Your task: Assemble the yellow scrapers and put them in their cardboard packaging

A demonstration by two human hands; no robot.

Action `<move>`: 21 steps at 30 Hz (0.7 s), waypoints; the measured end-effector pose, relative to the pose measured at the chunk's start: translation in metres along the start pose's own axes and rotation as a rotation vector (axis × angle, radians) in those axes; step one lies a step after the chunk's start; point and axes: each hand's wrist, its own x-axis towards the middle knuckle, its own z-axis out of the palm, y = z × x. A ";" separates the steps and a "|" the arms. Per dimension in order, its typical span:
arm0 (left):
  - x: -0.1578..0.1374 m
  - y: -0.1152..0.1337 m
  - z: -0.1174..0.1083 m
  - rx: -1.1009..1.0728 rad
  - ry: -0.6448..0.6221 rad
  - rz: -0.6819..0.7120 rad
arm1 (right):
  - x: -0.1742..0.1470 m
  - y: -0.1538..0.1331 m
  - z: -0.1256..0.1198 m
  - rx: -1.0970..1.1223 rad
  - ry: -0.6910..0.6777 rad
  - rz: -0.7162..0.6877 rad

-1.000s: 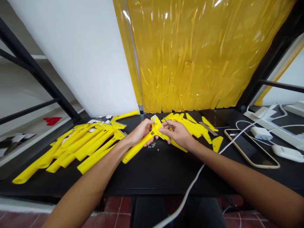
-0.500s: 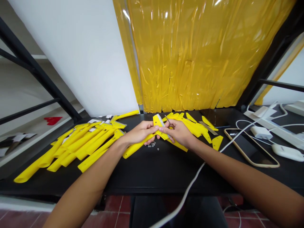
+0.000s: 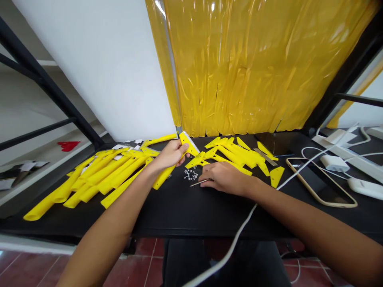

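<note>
A yellow scraper (image 3: 189, 146) is clasped in the left grip (image 3: 177, 155); its metal-edged head is exposed beyond the fingers, and its handle is directed toward the near side of the bench (image 3: 179, 219). A thin tool (image 3: 199, 183) is pinched in the right grip (image 3: 206, 178), with its tip pointed leftward. Small metal fasteners (image 3: 190, 173) are scattered between the grips, just beside the right; contact cannot be determined. Yellow handles (image 3: 115, 175) are piled left of the left grip. Loose yellow pieces (image 3: 243, 154) are spread beyond the right grip. A phone (image 3: 321, 181) is placed farther right.
</note>
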 end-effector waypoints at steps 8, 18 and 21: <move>-0.005 0.001 0.001 -0.061 -0.137 0.034 | 0.005 -0.003 0.007 0.038 -0.021 0.103; -0.018 0.011 0.016 -0.099 -0.342 0.115 | 0.014 0.007 -0.009 0.463 0.718 0.280; -0.023 0.011 0.026 -0.082 -0.385 0.103 | 0.014 0.008 -0.009 0.487 0.777 0.272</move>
